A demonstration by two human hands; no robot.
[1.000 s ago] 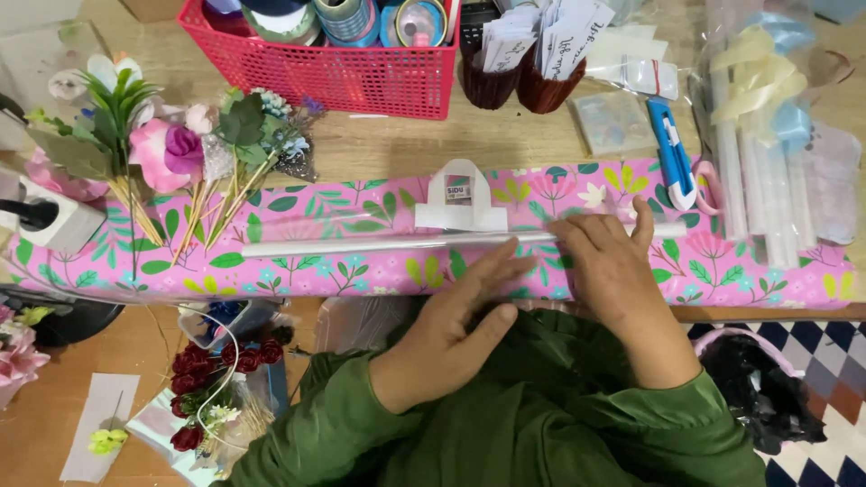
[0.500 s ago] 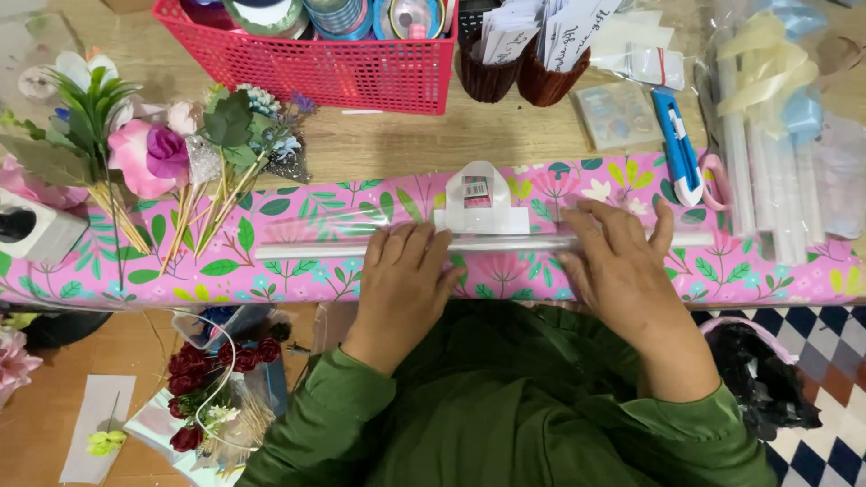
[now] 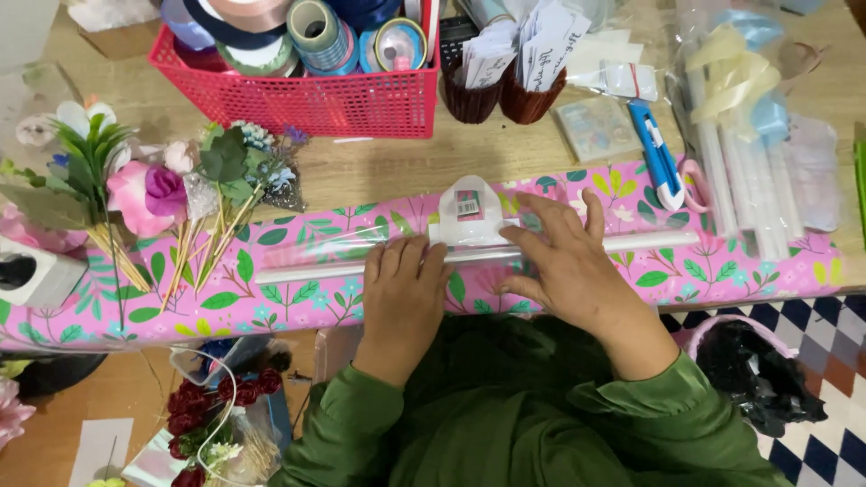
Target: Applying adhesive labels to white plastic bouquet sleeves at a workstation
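Observation:
A long thin roll in clear wrapping (image 3: 316, 267), with a white hanging tab (image 3: 467, 216) at its middle, lies across a pink floral wrapping paper (image 3: 298, 302) spread on the table. My left hand (image 3: 403, 293) rests flat on the paper with its fingertips against the roll, left of the tab. My right hand (image 3: 564, 261) lies spread over the roll just right of the tab, fingers apart and pressing down. Both sleeves are green.
A red basket (image 3: 307, 99) of ribbon spools stands at the back. Artificial flowers on sticks (image 3: 180, 207) lie on the paper's left part. A blue cutter (image 3: 657, 155) and bagged white sticks with ribbons (image 3: 749, 162) lie at the right. Red roses (image 3: 203, 401) sit below the table edge.
My left hand has moved up from my lap onto the paper and now touches the roll. My right hand stays on the roll near the tab, shifted slightly left.

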